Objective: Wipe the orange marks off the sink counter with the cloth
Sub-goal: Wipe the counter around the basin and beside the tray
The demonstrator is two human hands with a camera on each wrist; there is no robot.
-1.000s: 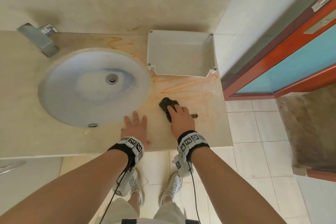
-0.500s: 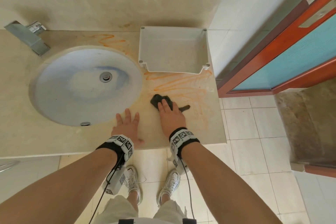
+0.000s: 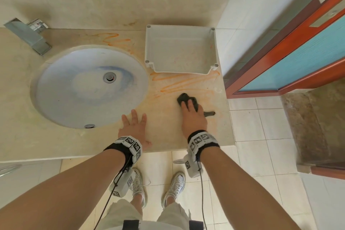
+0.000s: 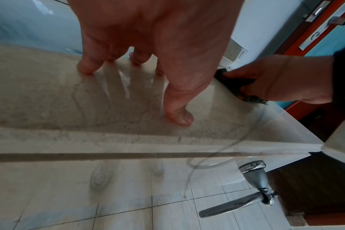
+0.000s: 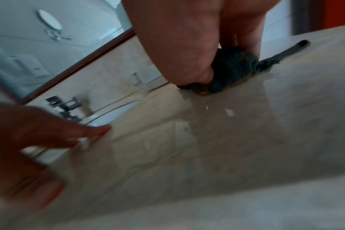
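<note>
Orange scribbles (image 3: 179,82) cross the beige counter (image 3: 164,136) between the sink and the right edge, and more orange marks (image 3: 113,40) lie behind the basin. My right hand (image 3: 188,104) grips a bunched dark grey cloth (image 3: 183,98) and holds it down on the counter just below the front scribbles. In the right wrist view the thumb and fingers pinch the cloth (image 5: 232,70), which shows an orange stain at its lower edge. My left hand (image 3: 134,123) lies flat on the counter by the sink's front rim, fingers spread (image 4: 85,68).
A white plastic tray (image 3: 149,46) stands at the back right, touching the scribbles. The round basin (image 3: 89,87) and a chrome faucet (image 3: 29,37) fill the left. The counter ends just right of the cloth; beyond are tiled floor and an orange door (image 3: 298,52).
My right hand has slid the cloth to the right along the counter, under the scribbles. The left hand has stayed flat in place. The head view shifted slightly.
</note>
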